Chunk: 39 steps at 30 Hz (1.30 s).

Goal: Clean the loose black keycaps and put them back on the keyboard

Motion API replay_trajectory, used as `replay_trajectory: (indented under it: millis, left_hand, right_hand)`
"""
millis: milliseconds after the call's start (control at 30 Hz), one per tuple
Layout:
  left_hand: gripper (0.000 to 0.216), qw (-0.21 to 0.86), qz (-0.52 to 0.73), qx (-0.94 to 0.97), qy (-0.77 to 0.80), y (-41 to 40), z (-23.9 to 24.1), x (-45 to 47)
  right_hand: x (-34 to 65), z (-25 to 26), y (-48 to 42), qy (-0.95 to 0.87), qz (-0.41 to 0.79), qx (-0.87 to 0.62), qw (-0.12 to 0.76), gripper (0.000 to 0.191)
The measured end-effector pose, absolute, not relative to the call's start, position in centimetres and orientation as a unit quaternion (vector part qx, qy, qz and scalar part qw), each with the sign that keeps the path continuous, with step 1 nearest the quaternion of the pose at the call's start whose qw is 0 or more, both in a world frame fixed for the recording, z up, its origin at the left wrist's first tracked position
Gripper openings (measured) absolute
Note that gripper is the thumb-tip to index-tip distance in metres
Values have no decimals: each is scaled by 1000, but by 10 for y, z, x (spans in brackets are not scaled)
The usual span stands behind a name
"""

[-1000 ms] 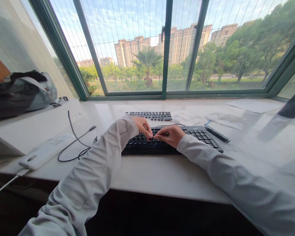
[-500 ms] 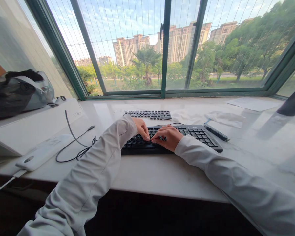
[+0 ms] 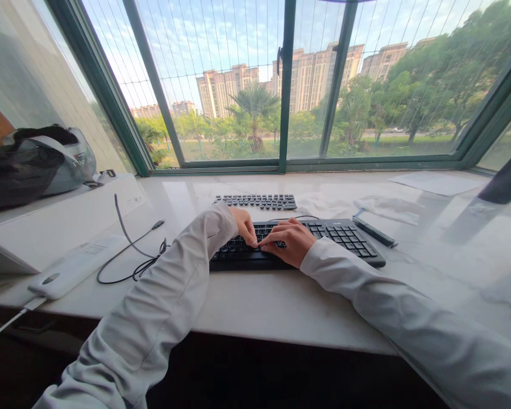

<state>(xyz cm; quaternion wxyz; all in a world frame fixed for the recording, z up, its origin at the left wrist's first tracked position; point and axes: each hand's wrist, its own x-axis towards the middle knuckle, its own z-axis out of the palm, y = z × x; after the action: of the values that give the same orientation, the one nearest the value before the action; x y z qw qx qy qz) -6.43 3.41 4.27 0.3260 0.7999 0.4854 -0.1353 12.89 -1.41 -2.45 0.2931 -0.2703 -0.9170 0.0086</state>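
A black keyboard (image 3: 344, 238) lies on a pale stone window sill (image 3: 259, 301) in front of me. Both hands rest on its middle keys, fingertips almost meeting. My left hand (image 3: 243, 224) has its fingers bent down and pressed together on the keys. My right hand (image 3: 291, 241) is curled with its fingers pointing left, pinched close at a key. What the fingertips grip, if anything, is hidden. Both arms wear light grey sleeves. A smaller black keyboard (image 3: 257, 200) lies just behind.
A slim dark pen-like object (image 3: 374, 232) lies right of the keyboard, near crumpled white paper (image 3: 387, 207). At the left are a black cable (image 3: 131, 250), a white device (image 3: 74, 267), a white box (image 3: 59, 221) and a dark bag (image 3: 33, 165). Green-framed windows stand behind.
Both hands have shifted slightly left and toward me along the keys, fingertips staying together. The view has wobbled a little. Nothing else has moved.
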Motion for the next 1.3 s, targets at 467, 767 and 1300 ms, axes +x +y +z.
replay_trajectory:
  millis: [467, 767, 1300]
  left_hand:
    - [52, 316, -111, 801, 496, 41, 31, -70]
    - [52, 345, -94, 787, 503, 47, 26, -71]
    - [53, 404, -109, 772, 478, 49, 27, -70]
  right_hand:
    - [126, -27, -13, -909, 31, -286, 301, 16]
    - [125, -29, -13, -904, 35, -295, 306, 15]
    - [122, -27, -15, -900, 40, -315, 298, 19]
